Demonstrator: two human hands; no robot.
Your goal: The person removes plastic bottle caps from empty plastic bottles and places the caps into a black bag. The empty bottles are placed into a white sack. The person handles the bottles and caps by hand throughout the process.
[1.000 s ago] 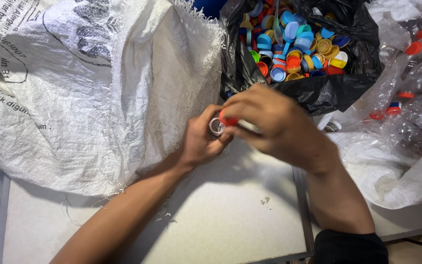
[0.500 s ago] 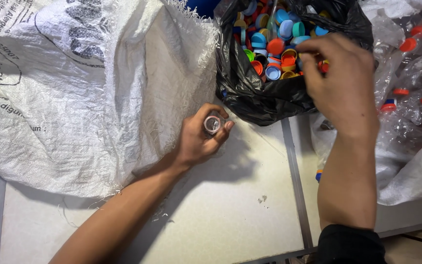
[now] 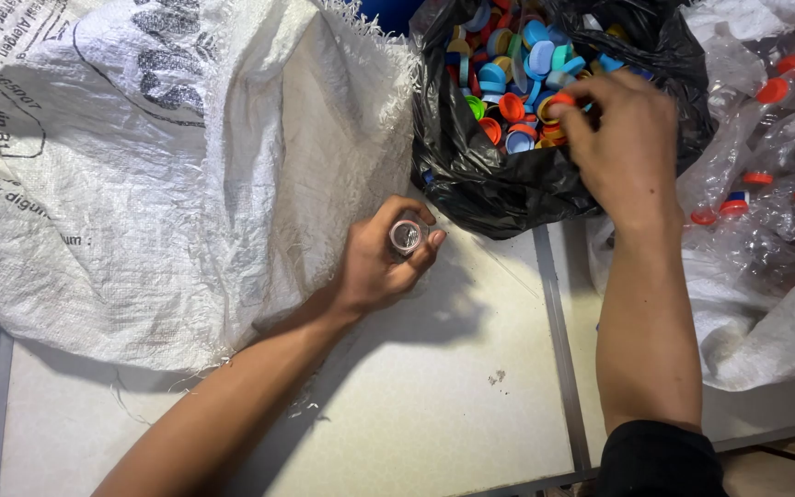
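My left hand [image 3: 381, 262] grips the open neck of a clear plastic bottle [image 3: 406, 236], whose body is hidden under the hand. The bottle mouth points up at me, with no cap on it. My right hand [image 3: 620, 138] reaches over the black plastic bag [image 3: 489, 189] of coloured bottle caps [image 3: 508, 74], its fingertips pinching a red cap [image 3: 563, 99] above the pile. The two hands are well apart.
A large white woven sack [image 3: 158, 175] fills the left half. On the right lies a clear bag of crushed plastic bottles [image 3: 766, 184] with red caps. White floor tiles [image 3: 434, 387] with grey joints lie under my arms.
My right hand left the bottle neck, carried the red cap up and right to the black bag, and now hovers over the caps. The left hand stayed with the uncapped bottle.
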